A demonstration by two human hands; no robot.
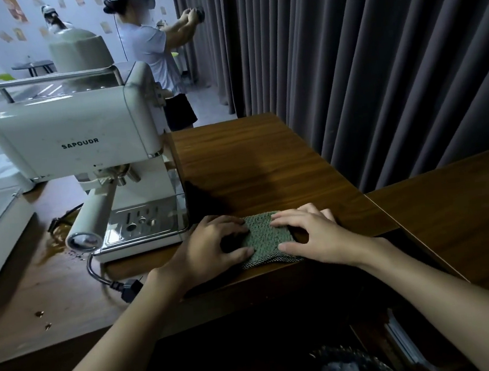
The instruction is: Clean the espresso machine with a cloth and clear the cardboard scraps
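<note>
A person's left hand and right hand hold a folded green cloth, coarse and knit-textured with a paler woven edge, against a dark wood-grain table, near its front edge. Both hands are arched, bent fingertips on the cloth's far side and thumbs on its near side, pinching the fabric between them. The cloth lies just right of the front corner of a glossy cream espresso machine, boxy with rounded corners and lettered SAPOUDR. A cylindrical portafilter handle with a metal end cap juts towards the camera above the machine's perforated steel drip tray. A black power plug on a curved cord rests on the table in front of the machine. Left of it, small brown bits dot the wood, too small to identify. Heavy grey curtains hang in vertical pleats behind, where another person in a white shirt and headset stands
</note>
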